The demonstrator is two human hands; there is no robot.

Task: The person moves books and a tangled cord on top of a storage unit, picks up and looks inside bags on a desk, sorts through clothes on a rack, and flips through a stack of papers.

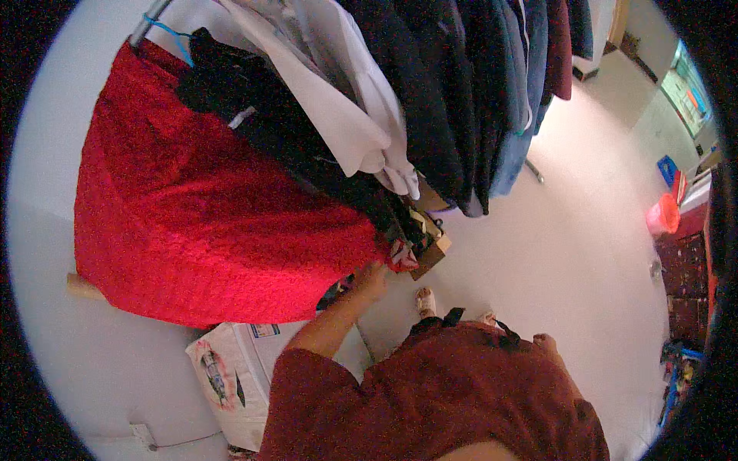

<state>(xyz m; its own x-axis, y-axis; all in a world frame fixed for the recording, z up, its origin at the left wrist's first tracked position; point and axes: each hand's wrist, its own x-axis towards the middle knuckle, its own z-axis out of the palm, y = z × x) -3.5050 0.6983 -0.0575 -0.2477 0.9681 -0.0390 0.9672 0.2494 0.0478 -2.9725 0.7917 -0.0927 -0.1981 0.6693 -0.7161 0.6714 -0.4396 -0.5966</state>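
A bright red textured cloth garment (200, 223) hangs from the end of a metal clothes rail (147, 21) and spreads out to the left. At its lower right corner, my left hand (374, 281) is closed on the edge of the red cloth, pulling it outward. Beside the red garment hang a black garment (261, 115) and a white shirt (338, 92). My right hand (544, 343) hangs low at my right side, away from the clothes. It is small and blurred, so its fingers are not clear.
Several dark garments (453, 92) fill the rail further right. Below stand a cardboard box (432, 257) and a white printed bag (250, 415). A pink bucket (663, 215) is by a dark red cabinet (686, 284) at the right. Pale floor (584, 230) lies between.
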